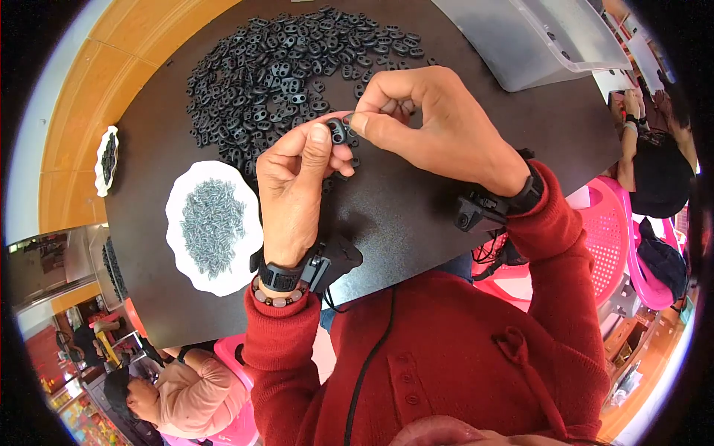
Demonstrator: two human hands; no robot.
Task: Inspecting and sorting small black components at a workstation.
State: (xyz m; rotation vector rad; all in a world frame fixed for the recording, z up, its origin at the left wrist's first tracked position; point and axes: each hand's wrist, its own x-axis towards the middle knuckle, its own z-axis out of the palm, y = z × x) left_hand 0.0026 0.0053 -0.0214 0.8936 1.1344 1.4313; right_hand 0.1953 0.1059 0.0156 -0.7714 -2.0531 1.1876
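The left hand (291, 195) was raised above the dark worktop (401, 215), its fingers (320, 141) closed on a small black plastic cord stopper (338, 131) pinched between thumb and forefinger. The right hand (428, 119) met it from the other side; its thumb and forefinger tips touched the same stopper, with the remaining fingers curled inward. The stopper was thus held between both hands, clear of the worktop surface and just in front of the parts heap.

A large pile of identical black stoppers (282, 74) lay spread across the far part of the worktop, its nearest pieces lying just under the hands. A white plate of small grey metal springs (213, 227) rested on the worktop to the left of the left hand, near the edge. A second, smaller white dish (107, 160) holding dark parts sat at the far left edge. A clear plastic bin (535, 41) stood at the far right corner.

Both wrists carried black strapped devices; the left wrist also bore a beaded bracelet (277, 299). The sleeves were red knit. Pink plastic chairs (610, 230) stood to the right.
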